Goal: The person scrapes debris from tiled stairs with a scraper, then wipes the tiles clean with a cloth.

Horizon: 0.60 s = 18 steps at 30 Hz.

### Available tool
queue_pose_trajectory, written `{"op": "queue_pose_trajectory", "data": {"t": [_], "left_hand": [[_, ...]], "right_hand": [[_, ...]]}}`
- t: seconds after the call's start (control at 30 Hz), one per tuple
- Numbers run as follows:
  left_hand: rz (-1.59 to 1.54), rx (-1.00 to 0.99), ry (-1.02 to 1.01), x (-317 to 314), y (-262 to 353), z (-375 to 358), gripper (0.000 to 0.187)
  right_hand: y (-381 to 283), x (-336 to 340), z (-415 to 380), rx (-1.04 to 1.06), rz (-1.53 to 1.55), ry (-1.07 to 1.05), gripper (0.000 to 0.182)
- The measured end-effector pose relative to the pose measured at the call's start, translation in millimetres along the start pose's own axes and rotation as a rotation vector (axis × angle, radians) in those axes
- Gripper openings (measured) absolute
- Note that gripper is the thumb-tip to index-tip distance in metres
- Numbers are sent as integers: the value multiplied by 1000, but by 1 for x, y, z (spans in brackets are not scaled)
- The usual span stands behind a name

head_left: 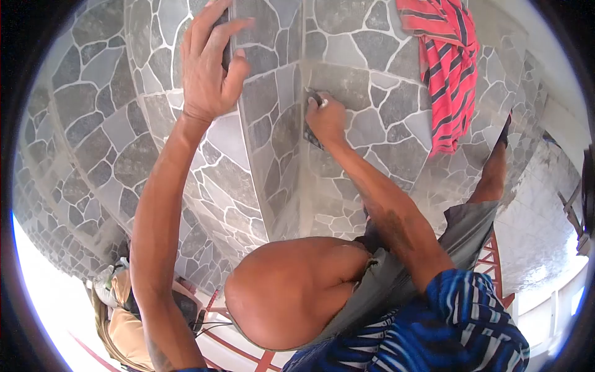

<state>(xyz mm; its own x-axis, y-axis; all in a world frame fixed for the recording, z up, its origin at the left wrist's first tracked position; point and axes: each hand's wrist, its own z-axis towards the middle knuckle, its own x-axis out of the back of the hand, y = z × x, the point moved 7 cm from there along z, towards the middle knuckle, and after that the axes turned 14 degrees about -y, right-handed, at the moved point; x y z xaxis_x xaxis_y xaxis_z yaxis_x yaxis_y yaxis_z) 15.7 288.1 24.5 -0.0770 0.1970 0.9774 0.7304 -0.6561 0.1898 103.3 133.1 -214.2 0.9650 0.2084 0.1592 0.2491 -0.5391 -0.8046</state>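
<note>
My left hand (212, 71) rests at the outer edge of a projecting wall corner (263, 80), its fingers spread and the thumb pointing up. Against the tiled wall right of the inner corner, my right hand (326, 118) is closed round a dark flat tool (313, 137). A small pale end shows by its fingers; the tool's exact kind is hard to make out. Grey stone-pattern tiles (396, 108) with pale joint lines surround both hands. A dusty grey film covers part of the surface near the inner corner.
A red cloth with dark stripes (447, 80) hangs on the wall at the upper right. My bent knee (291, 291) is close below. Red metal bars (266, 359) lie beneath me. Another person in tan clothing (127, 328) is at the lower left.
</note>
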Motion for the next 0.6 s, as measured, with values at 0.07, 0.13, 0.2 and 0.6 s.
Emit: {"op": "queue_pose_trajectory", "data": {"t": [0.07,0.13,0.2,0.6], "left_hand": [[-9,12,-15,-1,-7,-2,50],[-2,8,-10,-1,-8,-2,49],[3,5,4,-2,-9,-2,48],[-11,-2,18,0,-8,-3,48]], "right_hand": [[0,-6,5,26,42,17,24],[6,-2,-1,-8,146,-23,23],[8,-4,0,-37,76,-1,23],[15,-20,-20,-76,39,-75,20]]}}
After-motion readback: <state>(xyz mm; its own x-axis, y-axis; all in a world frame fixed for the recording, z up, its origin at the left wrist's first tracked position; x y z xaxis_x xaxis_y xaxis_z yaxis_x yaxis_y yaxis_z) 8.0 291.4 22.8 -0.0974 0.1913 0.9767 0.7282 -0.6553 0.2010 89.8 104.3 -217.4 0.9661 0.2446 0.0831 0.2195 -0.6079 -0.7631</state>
